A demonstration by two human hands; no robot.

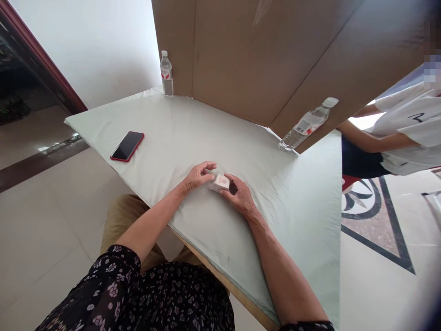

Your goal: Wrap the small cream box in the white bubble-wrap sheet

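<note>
Right hand curled round the right end of a small white box, thumb along the near side and fingertips at the far side; I read this as a grip. Left hand just off the box's left end, fingers loosely extended, a gap between thumb and fingers; I cannot tell whether the thumb tip touches the box. Box sits between the two hands, near the middle of the table, reddish print on the face turned up to me; whether it rests fully on the cloth or is slightly raised, I cannot tell. A dark patch shows between box and right palm, too small for me to name. Both forearms come in from the near side, the sleeves black with pale flowers. Underneath, a pale green tablecloth, lightly wrinkled. Left of the hands and a little farther, I note a phone lying flat, dark screen up, red case. Far side: a brown cardboard panel standing upright, creased, with a clear water bottle before its left end and a second bottle before its right end, slanted in my wide view. Beyond the right edge, a co-worker in a white shirt, arms partly behind the panel. Far left, a white wall and a dark red frame.
</note>
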